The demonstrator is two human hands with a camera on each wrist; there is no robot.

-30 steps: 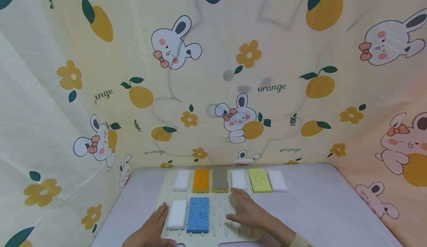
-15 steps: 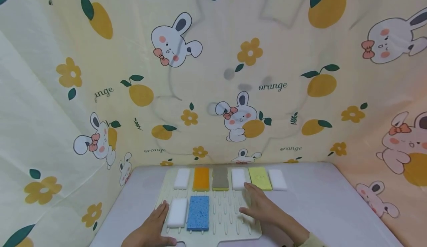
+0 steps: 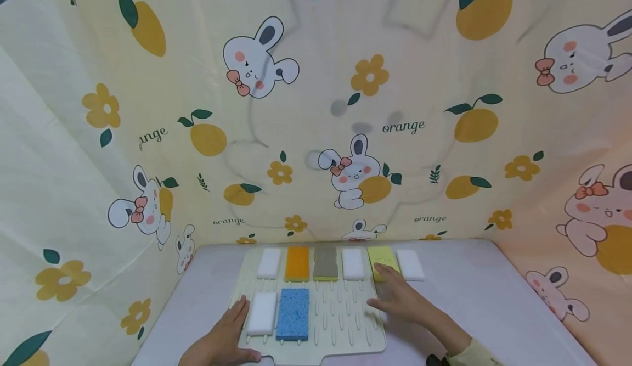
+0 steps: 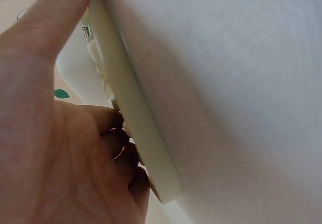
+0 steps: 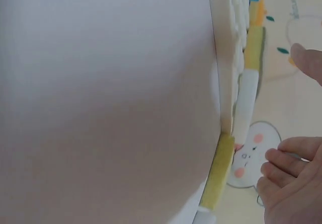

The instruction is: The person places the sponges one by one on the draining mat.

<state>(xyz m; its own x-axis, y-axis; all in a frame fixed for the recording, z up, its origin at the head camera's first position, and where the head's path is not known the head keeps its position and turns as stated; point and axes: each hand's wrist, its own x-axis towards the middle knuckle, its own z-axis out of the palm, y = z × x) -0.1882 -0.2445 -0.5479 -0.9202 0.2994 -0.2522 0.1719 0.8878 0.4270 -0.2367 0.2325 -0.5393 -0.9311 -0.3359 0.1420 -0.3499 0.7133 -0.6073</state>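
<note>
My left hand rests at the near-left corner of a pale ribbed board, thumb spread along its front edge, fingers on the left edge. On the board's front row lie a white block and a blue sponge. A second row holds a white block, an orange sponge, a grey-topped sponge and another white block. My right hand, empty with fingers extended, hovers over the board's right edge; its fingertips overlap a yellow-green sponge in the head view.
One more white block lies off the board, right of the yellow-green sponge. Behind and beside the white table hangs a printed curtain with rabbits and oranges. A small dark object shows near my right sleeve.
My right hand has moved right, from beside the white block on the board to the yellow-green sponge. My left hand stays at the board's corner, and the sponges keep their places.
</note>
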